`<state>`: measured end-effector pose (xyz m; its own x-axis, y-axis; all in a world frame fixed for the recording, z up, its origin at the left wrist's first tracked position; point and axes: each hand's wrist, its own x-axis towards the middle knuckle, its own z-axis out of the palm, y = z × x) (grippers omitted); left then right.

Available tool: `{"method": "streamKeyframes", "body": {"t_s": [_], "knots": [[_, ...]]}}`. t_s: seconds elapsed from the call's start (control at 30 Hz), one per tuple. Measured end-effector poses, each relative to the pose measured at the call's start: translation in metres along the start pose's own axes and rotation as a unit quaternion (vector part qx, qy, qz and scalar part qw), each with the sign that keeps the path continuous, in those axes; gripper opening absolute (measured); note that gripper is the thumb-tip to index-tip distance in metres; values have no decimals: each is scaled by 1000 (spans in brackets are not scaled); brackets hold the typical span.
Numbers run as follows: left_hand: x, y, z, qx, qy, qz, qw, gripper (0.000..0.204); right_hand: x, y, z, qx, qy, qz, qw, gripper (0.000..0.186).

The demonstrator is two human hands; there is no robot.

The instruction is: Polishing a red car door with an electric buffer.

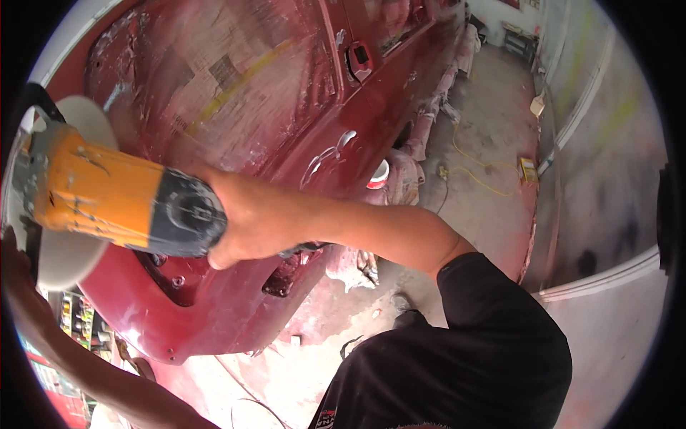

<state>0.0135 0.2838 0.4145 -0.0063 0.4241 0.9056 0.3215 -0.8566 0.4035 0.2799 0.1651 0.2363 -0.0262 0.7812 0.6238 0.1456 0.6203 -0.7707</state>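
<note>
My right hand grips the black rear handle of a yellow power polisher. Its round whitish pad rests against the dark red car body at the left. My left hand sits at the far left edge by the polisher's head, mostly cut off by the picture's rim; my left forearm runs up from the lower left. The car's side panel is smeared with pale dust and polish marks, and a door handle recess shows higher up.
A yellow cord trails over the concrete floor beside the car. A small red-and-white container sits near masked sills. A pale wall closes the right side. Shelves stand at the far end.
</note>
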Motion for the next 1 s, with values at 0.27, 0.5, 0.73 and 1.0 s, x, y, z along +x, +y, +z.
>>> {"method": "streamKeyframes", "body": {"t_s": [0.27,0.5,0.73,1.0], "knots": [[-162,-52,-58,-62,97,8,993,9,-87,33,37,-44,-69,106,991,102],[-194,-21,-68,54,74,-17,996,22,-92,18,45,-73,-126,184,972,105],[-70,17,-19,56,17,35,998,26,-38,-1,30,-49,7,163,985,85],[18,63,23,23,-17,48,998,15,28,-36,-1,-31,58,129,989,41]]}}
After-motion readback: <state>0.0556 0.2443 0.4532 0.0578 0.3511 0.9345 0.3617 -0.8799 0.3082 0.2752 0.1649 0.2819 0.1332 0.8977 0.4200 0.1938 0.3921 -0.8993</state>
